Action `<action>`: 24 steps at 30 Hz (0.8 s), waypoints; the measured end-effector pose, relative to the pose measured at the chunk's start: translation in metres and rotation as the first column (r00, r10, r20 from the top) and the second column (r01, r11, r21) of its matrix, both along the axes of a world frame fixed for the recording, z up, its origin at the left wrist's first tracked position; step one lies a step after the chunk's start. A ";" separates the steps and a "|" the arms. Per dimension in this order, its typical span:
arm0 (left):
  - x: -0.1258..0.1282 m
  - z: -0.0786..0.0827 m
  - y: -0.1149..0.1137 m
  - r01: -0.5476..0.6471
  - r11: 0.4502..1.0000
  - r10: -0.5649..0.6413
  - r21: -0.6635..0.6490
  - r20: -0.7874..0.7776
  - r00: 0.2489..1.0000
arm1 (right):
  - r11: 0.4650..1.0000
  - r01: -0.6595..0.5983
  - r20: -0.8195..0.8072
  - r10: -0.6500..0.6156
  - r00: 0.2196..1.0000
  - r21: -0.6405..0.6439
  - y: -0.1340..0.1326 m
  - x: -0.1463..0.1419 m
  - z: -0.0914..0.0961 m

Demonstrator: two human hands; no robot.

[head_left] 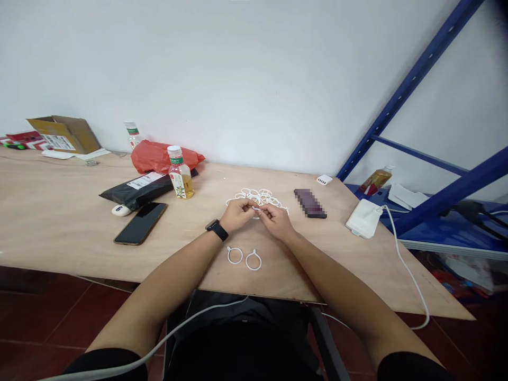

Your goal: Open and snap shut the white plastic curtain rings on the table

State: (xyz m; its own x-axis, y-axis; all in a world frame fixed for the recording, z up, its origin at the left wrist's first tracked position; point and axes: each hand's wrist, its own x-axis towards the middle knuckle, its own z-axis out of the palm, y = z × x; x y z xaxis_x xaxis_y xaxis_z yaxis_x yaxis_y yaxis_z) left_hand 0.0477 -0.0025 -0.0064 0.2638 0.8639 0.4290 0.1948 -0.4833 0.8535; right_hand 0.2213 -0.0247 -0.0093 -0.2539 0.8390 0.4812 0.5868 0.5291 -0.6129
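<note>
My left hand (237, 213), with a dark watch on its wrist, meets my right hand (277, 220) over the table. The fingertips of both are pinched together on a small white plastic ring (257, 208), mostly covered by the fingers. Just behind my hands lies a pile of white plastic rings (260, 194), several of them overlapping. Nearer to me, between my forearms, two more rings lie flat and apart: a left ring (235, 256) and a right ring (253, 260), each with a small tab at its top.
Left on the wooden table (79, 211) are a phone (140, 224), a black parcel (137, 190), a drink bottle (181, 177), a red bag (153, 156) and a cardboard box (67, 135). On the right are a dark pixelated device (310, 203), a white power bank (364, 218) with a cable, and a blue rack (413, 79).
</note>
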 end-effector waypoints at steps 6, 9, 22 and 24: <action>-0.001 -0.002 0.003 -0.035 0.999 0.036 0.021 -0.031 0.999 | 0.999 -0.048 0.091 0.045 0.995 0.024 -0.003 -0.004 -0.002; -0.001 -0.003 0.006 -0.073 0.994 0.073 0.076 -0.003 0.997 | 0.999 0.009 0.114 -0.014 0.993 0.052 0.000 -0.005 -0.005; -0.004 -0.008 0.016 -0.306 0.945 0.297 0.113 0.091 0.951 | 0.992 -0.075 0.134 0.088 0.987 -0.101 -0.011 -0.018 0.006; -0.004 -0.007 0.015 -0.314 0.943 0.305 0.107 0.094 0.948 | 0.956 -0.234 0.216 0.269 0.939 -0.175 -0.024 -0.031 0.007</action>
State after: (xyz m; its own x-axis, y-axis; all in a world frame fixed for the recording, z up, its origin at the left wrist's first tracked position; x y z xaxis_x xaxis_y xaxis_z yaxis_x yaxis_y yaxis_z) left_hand 0.0436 0.0121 -0.0134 -0.0458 0.8391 0.5420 0.2886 -0.5084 0.8113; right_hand 0.1898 -0.0486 -0.0023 -0.5565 0.7889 0.2607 0.5825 0.5942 -0.5546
